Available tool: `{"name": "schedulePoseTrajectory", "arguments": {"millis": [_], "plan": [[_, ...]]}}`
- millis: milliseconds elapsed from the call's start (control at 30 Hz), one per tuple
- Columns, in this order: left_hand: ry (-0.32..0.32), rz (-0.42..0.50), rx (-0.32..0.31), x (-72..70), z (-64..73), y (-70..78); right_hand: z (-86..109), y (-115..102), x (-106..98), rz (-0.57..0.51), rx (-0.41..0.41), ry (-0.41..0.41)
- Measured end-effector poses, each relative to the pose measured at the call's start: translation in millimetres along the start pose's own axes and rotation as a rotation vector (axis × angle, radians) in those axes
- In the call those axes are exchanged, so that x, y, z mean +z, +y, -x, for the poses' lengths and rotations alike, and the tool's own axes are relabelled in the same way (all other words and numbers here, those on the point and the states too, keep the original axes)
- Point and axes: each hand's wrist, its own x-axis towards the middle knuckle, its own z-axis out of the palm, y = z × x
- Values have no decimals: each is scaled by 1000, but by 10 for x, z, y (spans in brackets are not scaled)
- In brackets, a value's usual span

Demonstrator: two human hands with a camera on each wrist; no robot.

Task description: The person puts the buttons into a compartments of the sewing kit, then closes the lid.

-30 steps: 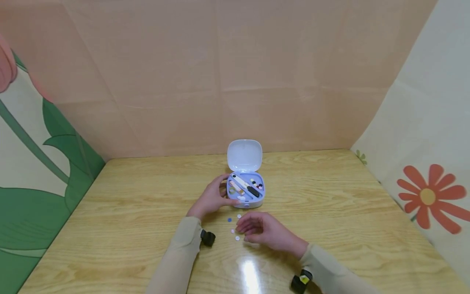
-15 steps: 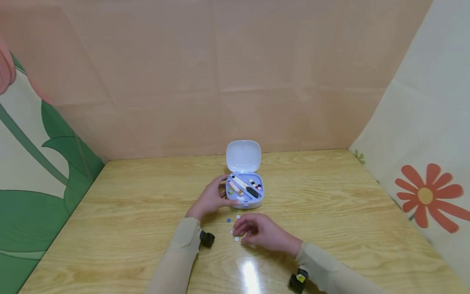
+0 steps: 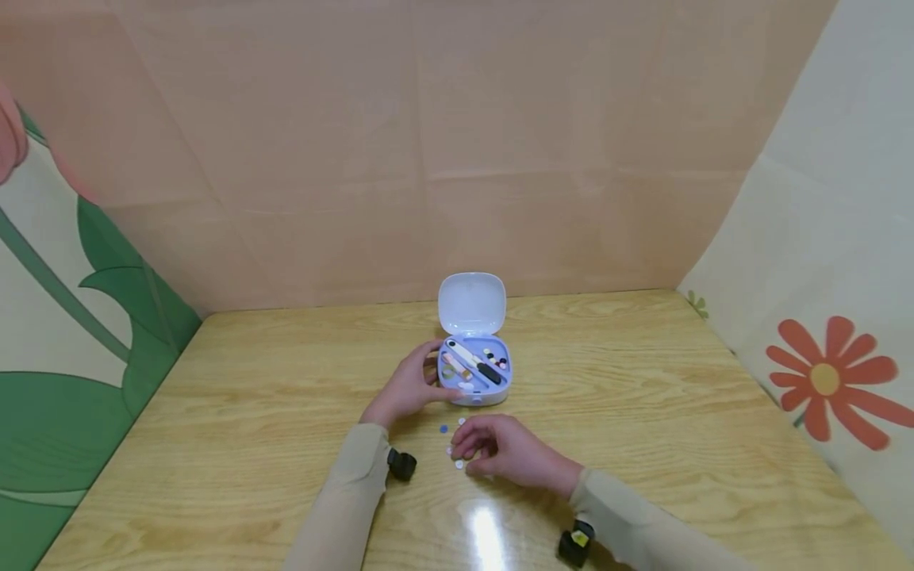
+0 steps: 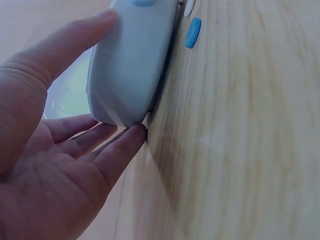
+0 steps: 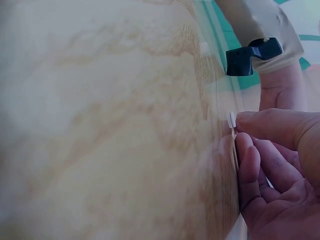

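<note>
A pale lilac-blue plastic box [image 3: 493, 400], its rounded white lid [image 3: 471, 304] standing raised behind it, sits at the centre of the head view on a yellowish wood-grain table [image 3: 286, 396]. The left hand [image 3: 407, 386] grips its left side, the thumb against the front wall and the fingers round the back corner. Inside, a slim white-and-black tool [image 3: 474, 363] lies slantwise across the middle, with small dark and pale round pieces [image 3: 496, 358] to the right of it. Below the box in the frame, a flat blue round button [image 3: 443, 429] and a few whitish ones lie loose; the lowest, a small white round button [image 3: 459, 465], is just beside the thumb tip of the right hand [image 3: 516, 450]. That hand's fingers are loosely bent, thumb and fingertips apart; whether the thumb touches a button is hard to tell from the right wrist view. The step in hand looks like gathering up the loose buttons, and the next move seems to call for a fine pinch on one thin edge, the box held steady meanwhile.
</note>
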Motion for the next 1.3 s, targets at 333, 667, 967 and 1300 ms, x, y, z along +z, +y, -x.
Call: {"name": "schedulePoseTrajectory", "arguments": {"millis": [333,667,967,1300], "plan": [[-8,20,-9,0,22,60,-36,-2,17,72,21,17],[-13,18,-27,12,7,61,-48,2,27,84,21,21],[-9,24,-5,21,8,29,-41,-3,39,86,-2,21],[-15,19,-24,20,22,55,-16,-3,18,63,-2,22]]}}
